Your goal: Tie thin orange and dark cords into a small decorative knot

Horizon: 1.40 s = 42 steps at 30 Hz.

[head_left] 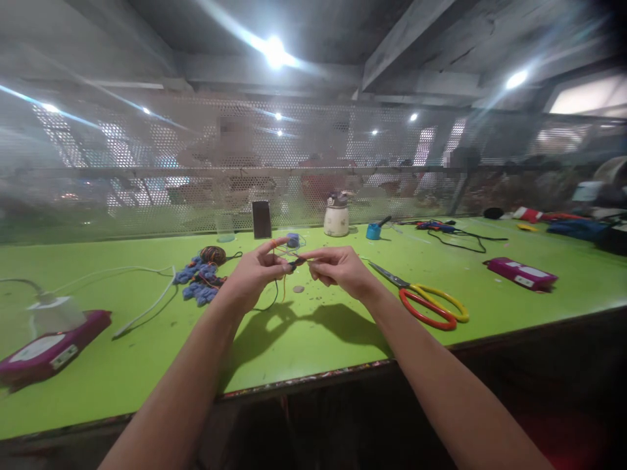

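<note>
Above the middle of the green table, my left hand (259, 271) pinches a small dark piece of yarn work (296, 262) between thumb and fingers. Orange yarn (275, 244) passes over its raised index finger, and an orange and a dark strand hang below. My right hand (337, 266) is closed at the other side of the piece, its index finger reaching toward it; whatever thin thing it grips is too small to make out. Left of my hands lie blue-purple crocheted pieces (200, 287) beside a dark multicoloured ball of yarn (213, 255). Behind my fingers sits a small blue-purple yarn ball (292, 240).
Scissors (421, 297) with red and yellow handles lie right of my right hand. Purple power strips (522, 273) are at both sides, with a white cable (147, 316) at left. A phone (261, 219), a jug (336, 219) and a blue pot (373, 232) stand behind.
</note>
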### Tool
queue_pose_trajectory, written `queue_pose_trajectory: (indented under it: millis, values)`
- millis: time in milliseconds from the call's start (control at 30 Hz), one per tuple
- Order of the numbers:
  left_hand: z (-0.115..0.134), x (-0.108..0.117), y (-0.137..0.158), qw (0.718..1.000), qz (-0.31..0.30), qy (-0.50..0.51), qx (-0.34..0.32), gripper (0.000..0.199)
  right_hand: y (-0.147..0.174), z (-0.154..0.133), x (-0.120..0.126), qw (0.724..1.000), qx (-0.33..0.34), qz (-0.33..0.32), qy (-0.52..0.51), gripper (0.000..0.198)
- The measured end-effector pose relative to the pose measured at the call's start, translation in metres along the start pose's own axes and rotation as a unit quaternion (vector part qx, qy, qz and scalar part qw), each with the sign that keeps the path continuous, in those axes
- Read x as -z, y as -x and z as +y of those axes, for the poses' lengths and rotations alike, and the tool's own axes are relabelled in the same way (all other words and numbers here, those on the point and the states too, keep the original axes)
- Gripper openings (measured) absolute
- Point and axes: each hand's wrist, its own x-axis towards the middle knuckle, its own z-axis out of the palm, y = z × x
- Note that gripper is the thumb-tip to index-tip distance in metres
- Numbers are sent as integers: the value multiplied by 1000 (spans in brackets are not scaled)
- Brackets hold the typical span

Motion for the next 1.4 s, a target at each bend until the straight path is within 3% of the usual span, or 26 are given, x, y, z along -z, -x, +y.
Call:
queue_pose_trajectory:
  millis: [533,1400]
  values:
    - [2,3,0,999,-5,51,6,66,-1,1,1,1000,-5,-5,2,31]
    - [2,10,0,999,-17,39,-27,57,1,-4,2,999,17,-37,32,31]
